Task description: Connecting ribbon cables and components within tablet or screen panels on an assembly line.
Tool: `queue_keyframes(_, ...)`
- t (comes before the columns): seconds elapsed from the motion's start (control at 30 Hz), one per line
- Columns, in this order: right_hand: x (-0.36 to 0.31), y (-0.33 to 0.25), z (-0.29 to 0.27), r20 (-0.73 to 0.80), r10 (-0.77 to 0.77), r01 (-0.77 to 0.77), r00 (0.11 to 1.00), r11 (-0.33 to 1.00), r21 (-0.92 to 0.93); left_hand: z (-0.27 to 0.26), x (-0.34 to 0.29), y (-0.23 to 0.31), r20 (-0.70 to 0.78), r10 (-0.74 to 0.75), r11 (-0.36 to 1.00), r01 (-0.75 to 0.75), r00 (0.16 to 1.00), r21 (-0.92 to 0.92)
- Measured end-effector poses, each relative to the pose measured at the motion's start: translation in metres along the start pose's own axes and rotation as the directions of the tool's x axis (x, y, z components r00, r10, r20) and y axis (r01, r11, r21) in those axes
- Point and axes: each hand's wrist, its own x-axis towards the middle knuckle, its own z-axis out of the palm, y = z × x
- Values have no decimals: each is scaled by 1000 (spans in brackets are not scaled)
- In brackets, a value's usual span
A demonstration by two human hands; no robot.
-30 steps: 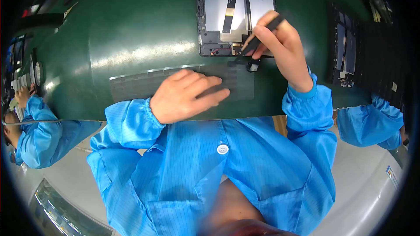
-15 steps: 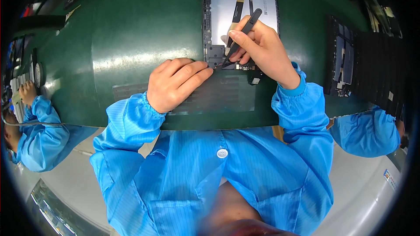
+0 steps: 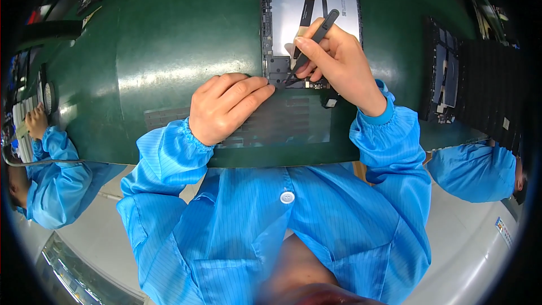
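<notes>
Black tweezers (image 3: 323, 30), one, in right hand (image 3: 345, 66)

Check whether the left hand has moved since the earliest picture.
Yes. Judged against the translucent sheet, the left hand has shifted left and forward, its fingertips now by the near left corner of the open device.

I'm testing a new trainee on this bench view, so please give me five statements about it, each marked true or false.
1. The right hand holds a slim black tool. True.
2. A dark translucent sheet lies on the green table. True.
3. The left hand is hidden under the table. False: it is in view, its fingertips by the open device's near left corner.
4. The person's sleeves are red. False: they are blue.
5. Another opened device is at the right. True.
</notes>
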Motion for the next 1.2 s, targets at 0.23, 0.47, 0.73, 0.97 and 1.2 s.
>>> queue_keyframes(0.23, 1, 1, 1, -15, -7, 7, 1000, 1000, -20, 0, 1, -1, -7, 3, 1000, -3, 1000, -7)
queue_keyframes(0.47, -2, 3, -3, -25, -8, 8, 1000, 1000, 0, -5, 5, 4, 95, 28, 998, -33, 995, 55)
queue_keyframes(0.73, -23, 19, -26, -65, -172, 173, 983, 985, 12, -4, 5, 6, 106, -15, 1000, 13, 994, 25)
queue_keyframes(0.97, -21, 21, -27, -29, -166, 167, 986, 986, 15, -1, 6, 5, 74, -23, 1000, 22, 997, 5)
queue_keyframes(1.2, -21, 18, -26, -38, -138, 139, 990, 990, 33, 5, 0, 3, 74, -18, 1000, 17, 997, 12)
